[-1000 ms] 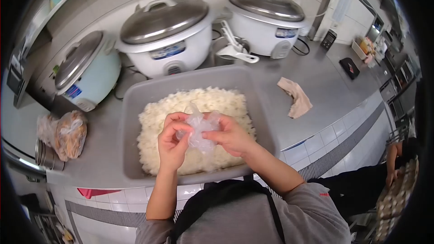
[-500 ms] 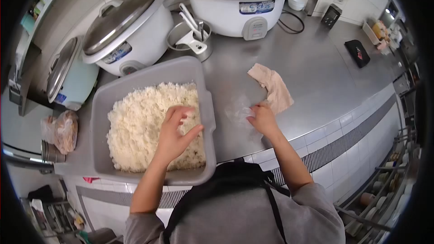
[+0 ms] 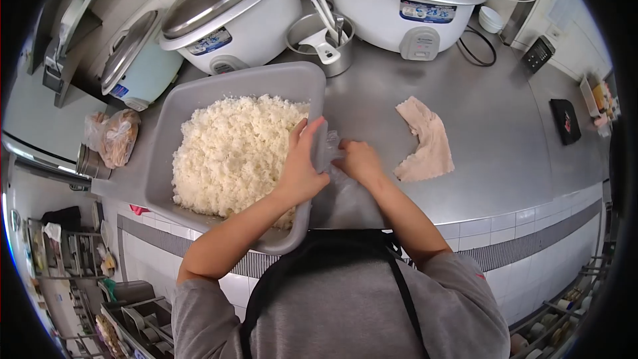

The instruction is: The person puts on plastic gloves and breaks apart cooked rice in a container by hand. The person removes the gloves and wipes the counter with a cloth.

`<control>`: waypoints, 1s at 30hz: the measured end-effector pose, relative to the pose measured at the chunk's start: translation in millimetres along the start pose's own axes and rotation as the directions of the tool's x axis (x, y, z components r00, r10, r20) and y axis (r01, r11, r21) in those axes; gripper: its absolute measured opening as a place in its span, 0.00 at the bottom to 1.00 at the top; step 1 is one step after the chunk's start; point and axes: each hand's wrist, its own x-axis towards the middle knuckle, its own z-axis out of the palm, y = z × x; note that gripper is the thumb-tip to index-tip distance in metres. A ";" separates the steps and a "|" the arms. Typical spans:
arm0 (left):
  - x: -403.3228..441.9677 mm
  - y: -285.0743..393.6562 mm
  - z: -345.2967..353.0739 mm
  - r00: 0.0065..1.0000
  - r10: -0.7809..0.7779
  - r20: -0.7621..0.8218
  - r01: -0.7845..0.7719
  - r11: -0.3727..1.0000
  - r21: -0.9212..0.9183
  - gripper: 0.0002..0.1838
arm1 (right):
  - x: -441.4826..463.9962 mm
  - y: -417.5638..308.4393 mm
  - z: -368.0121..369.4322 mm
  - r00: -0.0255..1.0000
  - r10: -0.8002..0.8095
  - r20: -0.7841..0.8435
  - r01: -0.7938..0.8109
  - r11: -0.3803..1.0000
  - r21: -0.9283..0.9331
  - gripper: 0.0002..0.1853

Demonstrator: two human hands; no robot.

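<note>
A grey tub (image 3: 156,153) full of white rice (image 3: 232,153) stands on the steel counter. My left hand (image 3: 302,166) is at the tub's right rim, fingers apart, its fingertips near the top of a clear plastic bag (image 3: 349,196). Just right of the tub, my right hand (image 3: 359,161) pinches the bag's upper part with closed fingers. The bag hangs or lies loosely below that hand, over the counter beside the tub. A beige cloth (image 3: 428,141) lies on the counter to the right of my right hand.
Three rice cookers (image 3: 405,10) line the back, with a metal pot (image 3: 342,60) of white scoops between two of them. Bagged food (image 3: 118,138) sits at the left. A black pouch (image 3: 565,121), a dark device (image 3: 538,54) and a small bowl (image 3: 490,20) are at the right.
The plastic bag, bunched between both hands earlier, now hangs stretched out beside the tub. My left hand has moved from over the rice to the right rim. The view has shifted right.
</note>
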 end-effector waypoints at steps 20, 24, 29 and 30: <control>6.7 -24.9 -102.0 0.972 -0.204 -0.117 0.162 0.941 -0.296 0.45 | 138.7 -93.3 103.4 0.790 -0.388 0.476 -0.493 0.062 0.868 0.15; 22.9 -75.0 -62.3 0.967 -0.201 -0.159 0.191 0.979 -0.075 0.45 | 107.1 -73.8 24.7 0.938 -0.345 0.039 0.318 0.898 0.305 0.18; 29.3 -85.6 -44.8 0.949 -0.053 -0.310 0.082 0.993 0.081 0.40 | 28.9 52.7 -84.3 0.801 -0.253 -0.543 0.273 0.961 -0.044 0.18; 28.5 -80.9 -44.9 0.937 -0.019 -0.349 0.062 0.992 0.113 0.38 | 18.3 95.2 -93.0 0.807 -0.224 -0.547 0.194 0.975 -0.113 0.21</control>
